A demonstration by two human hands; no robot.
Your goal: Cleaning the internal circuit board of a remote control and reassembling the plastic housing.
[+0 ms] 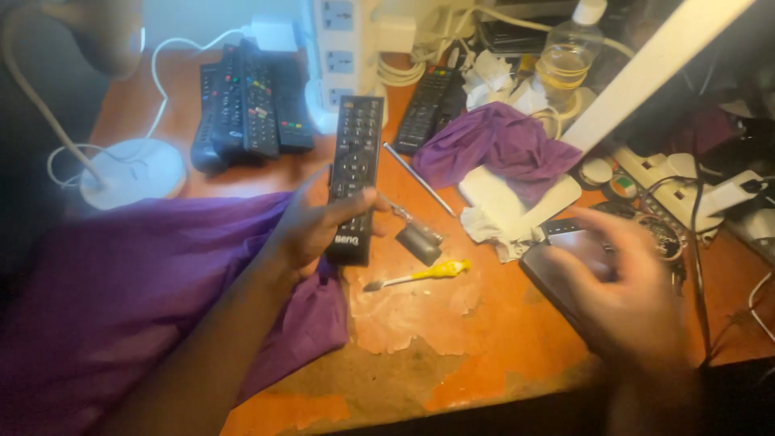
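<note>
Left hand (311,226) grips a black remote (355,173); right hand (626,282), blurred, spreads open near the desk edge (484,396).

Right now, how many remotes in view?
5, maybe more hidden. One in the left hand: remote. Three stacked top left. One top centre by the purple cloth.

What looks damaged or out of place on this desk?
The orange desk surface is damaged: near the front edge its top layer has peeled off in patches, below the yellow-handled tool. The left hand holds a black remote. The right hand is blurred.
</note>
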